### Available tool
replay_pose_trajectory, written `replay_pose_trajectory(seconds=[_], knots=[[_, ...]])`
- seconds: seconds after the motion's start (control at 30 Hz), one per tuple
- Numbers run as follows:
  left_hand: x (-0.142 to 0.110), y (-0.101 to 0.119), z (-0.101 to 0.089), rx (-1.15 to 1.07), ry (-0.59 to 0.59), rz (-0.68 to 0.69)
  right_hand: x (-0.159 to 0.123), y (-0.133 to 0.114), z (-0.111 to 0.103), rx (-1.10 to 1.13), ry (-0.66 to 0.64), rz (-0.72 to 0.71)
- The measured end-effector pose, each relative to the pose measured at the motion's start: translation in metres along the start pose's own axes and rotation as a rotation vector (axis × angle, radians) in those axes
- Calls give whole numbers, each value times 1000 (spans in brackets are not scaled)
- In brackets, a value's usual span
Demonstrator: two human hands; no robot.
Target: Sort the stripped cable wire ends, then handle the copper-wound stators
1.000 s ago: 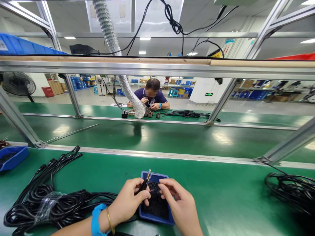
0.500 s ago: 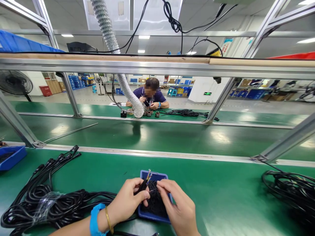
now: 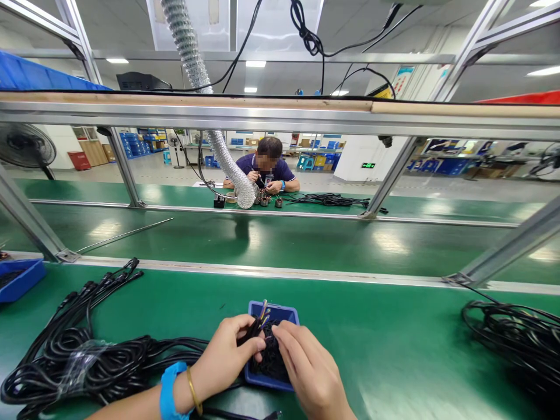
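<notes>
My left hand (image 3: 238,353) is closed around several black cables (image 3: 250,331), whose stripped ends with thin coloured wires (image 3: 264,312) point up and away from me. Close by on the right, my right hand (image 3: 311,367) has its thumb and fingers pinched together beside the wire ends; anything between the fingertips is too small to make out. Both hands are over a small blue bin (image 3: 292,315) holding many small black pieces (image 3: 272,356). From the left hand the cables trail left to a taped bundle of coiled black cable (image 3: 118,367).
Another coil of black cable (image 3: 516,338) lies at the right edge of the green table. A second blue bin (image 3: 26,280) stands far left. Metal frame posts (image 3: 503,248) rise behind the table. Across from me a person (image 3: 271,166) sits near a hanging silver duct (image 3: 223,157).
My right hand has moved slightly left, bringing its fingertips closer to the wire ends. The left hand keeps its hold on the cables almost unmoved.
</notes>
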State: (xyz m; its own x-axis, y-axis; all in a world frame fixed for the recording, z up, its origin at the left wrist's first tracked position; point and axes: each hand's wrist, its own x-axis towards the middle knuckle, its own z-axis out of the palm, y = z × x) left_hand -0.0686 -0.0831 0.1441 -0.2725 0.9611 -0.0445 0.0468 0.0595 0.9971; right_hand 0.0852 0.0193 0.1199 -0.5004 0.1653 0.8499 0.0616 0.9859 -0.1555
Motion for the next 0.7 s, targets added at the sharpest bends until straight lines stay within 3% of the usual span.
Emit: replay_pose_trajectory(seconds=[0.23, 0.43, 0.57, 0.7], knots=[[-2, -2, 2, 67, 19, 0, 6, -2, -4, 46, -51, -51], [1, -8, 0, -65, 10, -11, 8, -4, 4, 98, 52, 91], [2, -10, 0, -42, 10, -9, 6, -3, 7, 154, 86, 131], [1, -9, 0, -14, 45, 15, 5, -3, 11, 275, 122, 278]])
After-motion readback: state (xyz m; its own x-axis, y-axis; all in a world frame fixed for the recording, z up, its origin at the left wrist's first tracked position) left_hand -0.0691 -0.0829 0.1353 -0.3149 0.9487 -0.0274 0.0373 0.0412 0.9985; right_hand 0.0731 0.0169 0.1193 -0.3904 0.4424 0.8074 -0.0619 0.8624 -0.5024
